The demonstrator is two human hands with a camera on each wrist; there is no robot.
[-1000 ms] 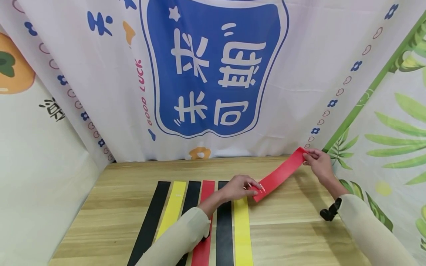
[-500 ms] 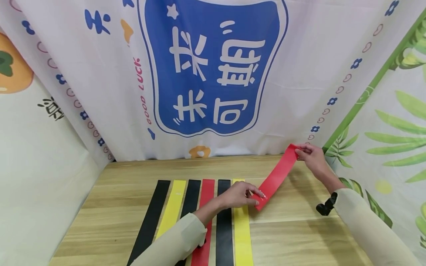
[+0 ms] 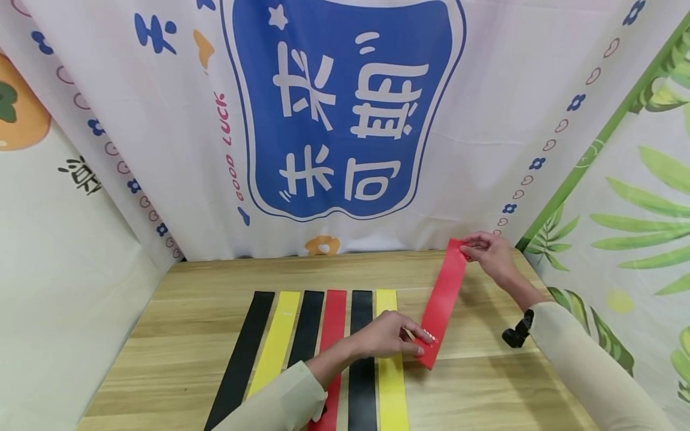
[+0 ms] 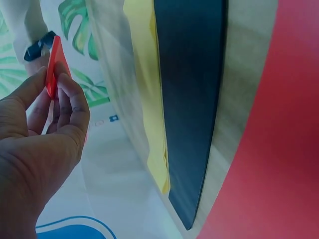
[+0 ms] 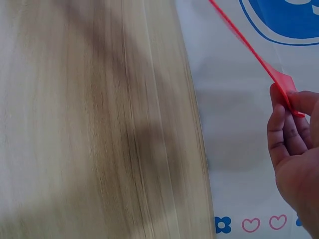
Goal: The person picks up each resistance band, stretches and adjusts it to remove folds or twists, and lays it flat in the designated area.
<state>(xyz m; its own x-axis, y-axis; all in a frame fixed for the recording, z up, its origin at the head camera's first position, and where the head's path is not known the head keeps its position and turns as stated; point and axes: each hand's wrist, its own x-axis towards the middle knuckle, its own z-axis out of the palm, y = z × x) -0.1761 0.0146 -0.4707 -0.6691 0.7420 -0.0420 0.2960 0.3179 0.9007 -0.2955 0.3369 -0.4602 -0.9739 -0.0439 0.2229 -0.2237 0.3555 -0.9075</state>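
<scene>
A red resistance band (image 3: 444, 299) with small white print is stretched out between my two hands above the right part of the table. My left hand (image 3: 389, 336) pinches its near end between thumb and fingers, as the left wrist view also shows. At the far end, my right hand (image 3: 492, 254) pinches a corner, and the right wrist view shows the band (image 5: 254, 57) edge-on. Beneath my left hand and sleeve lies a row of flat bands: a yellow one (image 3: 392, 383), a black one (image 3: 362, 383) and a red one (image 3: 335, 317) nearest, partly hidden by my arm.
Farther left in the row are a dark band (image 3: 306, 323), another yellow band (image 3: 281, 329) and a black band (image 3: 242, 359). The wooden table (image 3: 485, 383) ends at a printed curtain (image 3: 458, 197) behind, and a leaf-patterned cloth (image 3: 636, 251) hangs at the right.
Both hands have brought the red band round from a slant to a steeper line. My right hand has moved left, my left hand slightly nearer to me.
</scene>
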